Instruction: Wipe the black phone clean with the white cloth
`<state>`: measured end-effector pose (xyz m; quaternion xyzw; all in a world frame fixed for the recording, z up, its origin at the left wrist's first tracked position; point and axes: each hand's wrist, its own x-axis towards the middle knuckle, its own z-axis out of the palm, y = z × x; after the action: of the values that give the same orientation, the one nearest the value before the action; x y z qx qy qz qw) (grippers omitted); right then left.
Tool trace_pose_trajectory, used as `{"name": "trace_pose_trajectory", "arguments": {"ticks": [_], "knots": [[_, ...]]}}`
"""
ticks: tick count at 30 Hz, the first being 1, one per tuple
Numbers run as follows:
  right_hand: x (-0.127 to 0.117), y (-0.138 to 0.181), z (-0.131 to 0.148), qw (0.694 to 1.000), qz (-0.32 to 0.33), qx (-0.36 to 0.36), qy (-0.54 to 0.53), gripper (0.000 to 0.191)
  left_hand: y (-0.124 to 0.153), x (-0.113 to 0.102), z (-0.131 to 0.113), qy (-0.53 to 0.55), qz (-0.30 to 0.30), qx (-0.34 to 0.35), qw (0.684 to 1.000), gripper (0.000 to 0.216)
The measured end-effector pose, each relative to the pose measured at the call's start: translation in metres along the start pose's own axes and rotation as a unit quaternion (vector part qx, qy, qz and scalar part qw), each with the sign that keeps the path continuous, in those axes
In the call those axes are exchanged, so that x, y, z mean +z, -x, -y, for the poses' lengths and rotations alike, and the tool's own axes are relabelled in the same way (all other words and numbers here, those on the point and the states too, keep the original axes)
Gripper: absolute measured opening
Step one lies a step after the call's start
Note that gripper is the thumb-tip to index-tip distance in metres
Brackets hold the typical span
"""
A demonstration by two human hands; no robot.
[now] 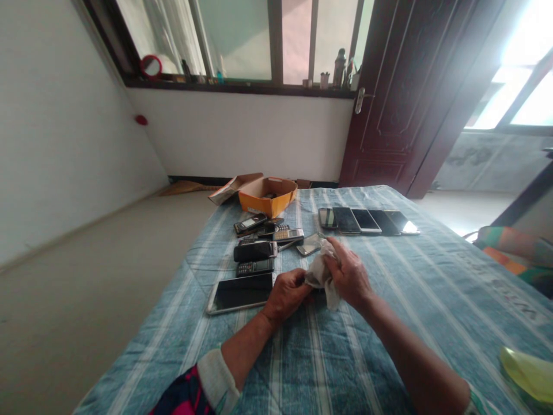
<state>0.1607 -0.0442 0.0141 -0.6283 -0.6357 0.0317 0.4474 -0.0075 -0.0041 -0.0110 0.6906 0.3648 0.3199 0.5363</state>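
My left hand (286, 294) and my right hand (349, 275) meet over the striped blue cloth (389, 300) on the table. The right hand's fingers are closed on a crumpled white wipe (319, 271). My left hand is curled shut around something small under the wipe, which I cannot make out. A large tablet-like phone (239, 293) lies just left of my left hand. Beyond it sits a pile of old keypad phones (263, 242). A small silver phone (308, 246) lies just past the wipe.
A row of several smartphones (367, 221) lies face up at the far middle. An open orange cardboard box (268, 196) stands at the far edge. A yellow-green object (527, 374) sits at the near right. A dark door (401, 98) stands behind the table.
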Motion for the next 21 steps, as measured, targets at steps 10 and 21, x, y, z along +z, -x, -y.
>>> {"name": "trace_pose_trajectory", "arguments": {"ticks": [10,21], "knots": [[0.000,0.001,0.006,0.995,0.030,-0.028,0.093,0.039,0.002,-0.002,-0.004,-0.022,0.013,0.007,1.000,0.040],[-0.048,-0.027,-0.028,0.995,-0.048,0.083,-0.020,0.033,-0.001,0.004,-0.003,-0.019,-0.032,-0.017,0.999,0.036]]}}
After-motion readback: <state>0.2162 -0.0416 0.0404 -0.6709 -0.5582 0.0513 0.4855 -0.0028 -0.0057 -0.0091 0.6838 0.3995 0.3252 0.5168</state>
